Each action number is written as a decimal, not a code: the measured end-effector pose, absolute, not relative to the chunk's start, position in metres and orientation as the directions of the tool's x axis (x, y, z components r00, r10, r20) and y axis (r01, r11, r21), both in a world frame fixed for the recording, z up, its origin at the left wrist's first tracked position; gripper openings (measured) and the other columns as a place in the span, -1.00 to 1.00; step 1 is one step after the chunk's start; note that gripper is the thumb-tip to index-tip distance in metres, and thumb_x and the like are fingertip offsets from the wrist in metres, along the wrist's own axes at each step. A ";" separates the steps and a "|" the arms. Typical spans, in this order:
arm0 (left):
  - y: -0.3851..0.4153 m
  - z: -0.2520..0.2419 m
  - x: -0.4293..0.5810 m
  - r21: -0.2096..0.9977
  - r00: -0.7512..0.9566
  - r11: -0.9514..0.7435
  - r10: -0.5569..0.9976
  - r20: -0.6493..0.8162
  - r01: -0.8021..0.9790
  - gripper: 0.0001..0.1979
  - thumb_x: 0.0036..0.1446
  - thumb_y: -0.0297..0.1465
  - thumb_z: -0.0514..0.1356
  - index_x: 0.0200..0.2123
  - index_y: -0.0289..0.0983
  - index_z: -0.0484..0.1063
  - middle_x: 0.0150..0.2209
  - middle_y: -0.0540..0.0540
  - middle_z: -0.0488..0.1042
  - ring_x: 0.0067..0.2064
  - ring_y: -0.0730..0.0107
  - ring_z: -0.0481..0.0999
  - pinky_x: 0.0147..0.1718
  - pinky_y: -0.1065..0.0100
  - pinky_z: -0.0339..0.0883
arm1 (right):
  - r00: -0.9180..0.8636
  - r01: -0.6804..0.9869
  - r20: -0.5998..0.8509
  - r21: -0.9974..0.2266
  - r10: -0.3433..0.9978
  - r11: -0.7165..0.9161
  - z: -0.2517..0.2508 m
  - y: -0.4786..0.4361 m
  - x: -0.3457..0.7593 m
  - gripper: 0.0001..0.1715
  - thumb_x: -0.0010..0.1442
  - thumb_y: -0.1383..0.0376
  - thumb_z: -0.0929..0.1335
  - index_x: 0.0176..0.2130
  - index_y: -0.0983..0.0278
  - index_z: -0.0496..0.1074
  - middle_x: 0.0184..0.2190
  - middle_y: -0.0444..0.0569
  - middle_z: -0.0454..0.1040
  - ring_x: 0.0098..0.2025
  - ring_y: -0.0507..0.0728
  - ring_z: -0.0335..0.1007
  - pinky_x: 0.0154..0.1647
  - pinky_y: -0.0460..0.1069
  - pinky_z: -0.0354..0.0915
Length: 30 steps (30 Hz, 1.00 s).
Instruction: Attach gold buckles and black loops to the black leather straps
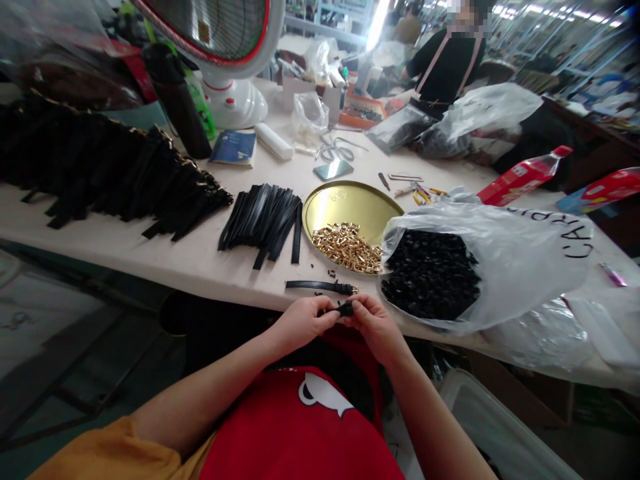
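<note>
At the table's front edge my left hand (pixel 307 321) and my right hand (pixel 373 323) meet, their fingers closed on a short black strap (pixel 343 309). My fingers hide much of it. Just beyond them lies another black strap (pixel 315 285) with a gold-coloured end piece. Farther back is a round gold-coloured tray (pixel 330 200) holding a heap of small gold metal fittings (pixel 347 248). To its left sits a pile of flat black strips (pixel 260 220). On the right, an open clear plastic bag (pixel 520 260) is filled with small black pieces (pixel 433 277).
A long heap of black straps (pixel 100 167) covers the table's left side. Behind stand a fan (pixel 235 100) and a dark bottle (pixel 177 100). Scissors (pixel 335 148), a phone (pixel 333 169), yellow-handled pliers (pixel 420 195) and a red-labelled bottle (pixel 523 177) lie farther back.
</note>
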<state>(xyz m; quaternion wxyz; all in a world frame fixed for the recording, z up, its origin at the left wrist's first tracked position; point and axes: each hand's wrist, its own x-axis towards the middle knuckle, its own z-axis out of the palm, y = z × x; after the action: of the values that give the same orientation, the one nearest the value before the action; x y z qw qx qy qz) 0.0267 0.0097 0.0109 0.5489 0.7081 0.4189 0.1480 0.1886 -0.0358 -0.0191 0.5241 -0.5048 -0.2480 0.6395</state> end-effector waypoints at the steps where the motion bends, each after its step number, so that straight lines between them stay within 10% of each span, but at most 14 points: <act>1: 0.009 0.011 0.026 0.902 0.608 -0.041 0.751 -0.256 0.430 -0.74 0.06 -0.26 0.01 -0.44 -0.29 0.40 -0.61 0.08 0.29 -0.56 0.53 0.24 -0.59 0.50 0.04 | 0.045 -0.448 -0.399 -0.828 0.916 -0.338 -0.020 -0.037 0.188 -0.73 -0.09 0.17 0.44 -0.38 0.24 0.40 -0.55 -0.20 0.42 -0.56 -0.07 0.31 -0.46 -0.14 0.26; 12: 0.004 0.009 0.023 0.873 0.667 0.271 0.566 -0.485 0.406 -0.73 0.00 -0.16 0.05 -0.44 -0.27 0.30 -0.69 0.15 0.15 -0.71 0.61 0.06 -0.73 0.53 -0.09 | -0.039 -0.455 -0.381 -0.817 0.924 -0.356 -0.023 -0.047 0.185 -0.77 -0.06 0.16 0.43 -0.42 0.25 0.41 -0.65 -0.22 0.33 -0.60 -0.09 0.19 -0.55 -0.17 0.13; 21: -0.003 0.013 0.023 0.901 0.576 -0.031 0.779 -0.249 0.432 -0.77 0.07 -0.25 0.03 -0.47 -0.28 0.33 -0.58 0.06 0.32 -0.54 0.51 0.27 -0.55 0.49 0.12 | 0.150 -0.203 -0.328 -0.934 0.933 -0.295 -0.012 -0.045 0.183 -0.69 -0.11 0.10 0.44 -0.40 0.27 0.45 -0.60 -0.18 0.39 -0.53 -0.04 0.23 -0.46 -0.12 0.17; 30: -0.004 0.000 0.023 0.900 0.557 -0.077 0.807 -0.197 0.430 -0.81 0.05 -0.27 0.10 -0.30 -0.25 0.25 -0.46 0.03 0.40 -0.45 0.43 0.36 -0.45 0.43 0.20 | 0.040 -0.391 -0.429 -0.838 0.902 -0.381 -0.020 -0.048 0.179 -0.71 -0.07 0.12 0.42 -0.36 0.25 0.48 -0.58 -0.16 0.40 -0.53 -0.05 0.22 -0.45 -0.11 0.20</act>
<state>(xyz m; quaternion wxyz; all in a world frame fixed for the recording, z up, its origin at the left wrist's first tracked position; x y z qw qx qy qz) 0.0229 -0.0038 -0.0003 0.5219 0.7112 0.4348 0.1808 0.1785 -0.0479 -0.0200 0.4990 -0.5205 -0.2459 0.6478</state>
